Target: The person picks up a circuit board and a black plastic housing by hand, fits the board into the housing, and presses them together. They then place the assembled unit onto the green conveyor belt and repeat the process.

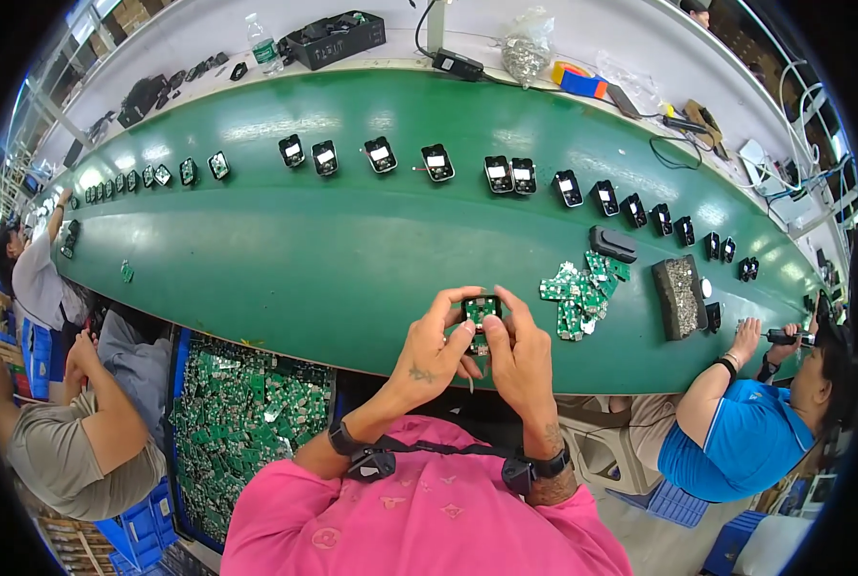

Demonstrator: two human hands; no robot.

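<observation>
Green board in a black casing, held by both hands

Just right of and below the frame's centre, the casing sits between the left hand and right hand, fingers narrowed on its opposite sides, thumbs over its lower part. Neither hand is clearly nearer. Its long axis seems to run up and down the frame, though thumbs hide part. Loose circuit boards lie farther right, nearer the right hand, apart from it.

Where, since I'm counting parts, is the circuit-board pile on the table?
In the head view, right of centre, the pile lies between the right hand and the speckled block, below the black case.
</observation>
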